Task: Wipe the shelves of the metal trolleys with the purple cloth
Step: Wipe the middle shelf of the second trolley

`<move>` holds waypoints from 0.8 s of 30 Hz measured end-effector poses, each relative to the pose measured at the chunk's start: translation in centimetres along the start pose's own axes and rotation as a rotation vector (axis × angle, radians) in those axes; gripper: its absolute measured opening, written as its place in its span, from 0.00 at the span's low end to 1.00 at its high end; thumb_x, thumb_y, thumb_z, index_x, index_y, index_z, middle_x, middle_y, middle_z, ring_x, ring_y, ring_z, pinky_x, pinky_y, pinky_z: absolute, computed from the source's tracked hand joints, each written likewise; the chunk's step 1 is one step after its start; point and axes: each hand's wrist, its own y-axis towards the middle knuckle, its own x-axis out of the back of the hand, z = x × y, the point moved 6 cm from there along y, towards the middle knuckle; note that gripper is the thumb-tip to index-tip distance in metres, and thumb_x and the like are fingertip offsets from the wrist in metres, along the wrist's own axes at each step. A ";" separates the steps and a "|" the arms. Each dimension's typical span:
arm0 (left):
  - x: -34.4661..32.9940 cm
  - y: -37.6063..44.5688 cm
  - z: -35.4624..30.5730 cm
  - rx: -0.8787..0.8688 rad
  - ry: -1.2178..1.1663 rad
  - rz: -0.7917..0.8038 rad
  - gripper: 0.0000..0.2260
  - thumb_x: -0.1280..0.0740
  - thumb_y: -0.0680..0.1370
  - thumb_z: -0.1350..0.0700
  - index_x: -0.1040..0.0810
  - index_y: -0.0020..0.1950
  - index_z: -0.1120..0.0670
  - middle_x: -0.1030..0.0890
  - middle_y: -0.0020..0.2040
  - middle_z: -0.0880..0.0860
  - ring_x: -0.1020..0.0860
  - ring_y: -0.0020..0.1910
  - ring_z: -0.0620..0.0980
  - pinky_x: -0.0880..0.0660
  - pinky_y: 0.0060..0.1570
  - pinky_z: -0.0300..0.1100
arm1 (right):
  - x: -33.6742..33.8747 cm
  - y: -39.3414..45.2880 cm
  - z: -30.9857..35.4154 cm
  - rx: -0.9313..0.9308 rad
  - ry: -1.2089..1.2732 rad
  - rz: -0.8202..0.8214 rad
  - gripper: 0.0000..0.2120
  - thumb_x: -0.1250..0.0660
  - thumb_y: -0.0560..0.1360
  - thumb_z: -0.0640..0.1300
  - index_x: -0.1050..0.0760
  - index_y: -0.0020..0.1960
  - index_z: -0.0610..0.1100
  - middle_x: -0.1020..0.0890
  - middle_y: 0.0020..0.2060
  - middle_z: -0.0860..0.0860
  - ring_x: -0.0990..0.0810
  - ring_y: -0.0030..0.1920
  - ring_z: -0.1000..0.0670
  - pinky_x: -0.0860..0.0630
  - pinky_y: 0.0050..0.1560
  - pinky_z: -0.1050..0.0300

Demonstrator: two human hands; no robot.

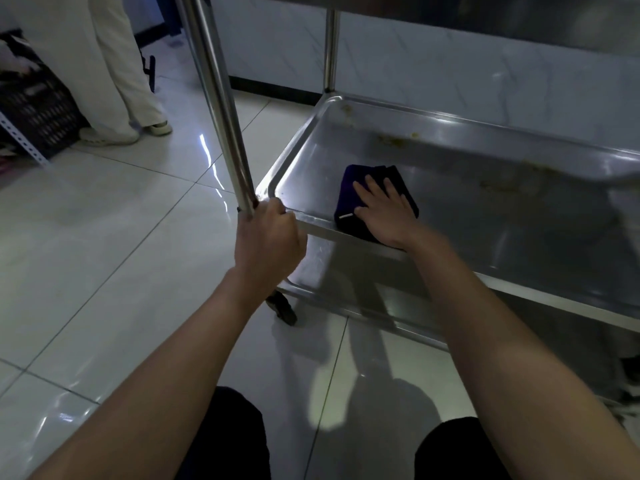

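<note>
Left grip (268,233): fingers curled tight round the shiny round steel upright post (221,109) of the metal trolley, low down, just where the post meets the near left corner of the shelf. Right grip (384,211): flat and open, fingers (372,184) spread and straight, palm pressing down on the folded dark purple cloth (349,199); nothing curled round it.

Cloth lies on the lower stainless steel tray shelf (485,209), near the shelf's front edge and toward its left end, one end of it touching or overlapping the front rim. Small white tag shows on the cloth's near left side, just beside my thumb.

Yellow-brown smears (398,140) along the shelf's back edge and left back corner, more toward the right half. Second steel post (331,43) rises from the back left corner. Underside of an upper shelf (485,15) shows across the top.

Black caster wheel (285,311) below the near left corner, on the glossy pale tiled floor (104,237). My dark-trousered knees (235,438) low in view.

Off to the far left: another person's legs in loose cream trousers (114,64) and pale shoes, standing beside a black slatted plastic crate (34,112).
</note>
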 end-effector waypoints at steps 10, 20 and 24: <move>-0.9 1.8 -10.8 -0.059 -0.225 0.144 0.21 0.42 0.82 0.41 0.24 0.40 0.54 0.26 0.44 0.53 0.23 0.39 0.53 0.24 0.48 0.51 | 1.4 -6.0 -7.2 -0.105 -0.002 -0.025 0.29 0.51 0.83 0.56 0.57 0.81 0.59 0.58 0.81 0.56 0.62 0.80 0.47 0.59 0.77 0.43; -1.7 1.2 -12.7 -0.039 -0.215 0.128 0.17 0.36 0.79 0.42 0.22 0.43 0.56 0.30 0.36 0.48 0.34 0.27 0.44 0.31 0.36 0.43 | 5.1 -17.6 -19.5 -0.268 -0.106 -0.039 0.24 0.50 0.86 0.51 0.42 0.81 0.49 0.58 0.82 0.52 0.62 0.81 0.44 0.55 0.79 0.42; -1.7 1.2 -12.8 -0.056 -0.201 0.102 0.18 0.35 0.78 0.41 0.23 0.41 0.56 0.31 0.34 0.48 0.35 0.28 0.47 0.32 0.36 0.44 | 6.9 -20.5 -23.7 -0.377 0.020 -0.099 0.26 0.47 0.85 0.50 0.49 0.82 0.54 0.54 0.82 0.52 0.59 0.81 0.46 0.56 0.79 0.41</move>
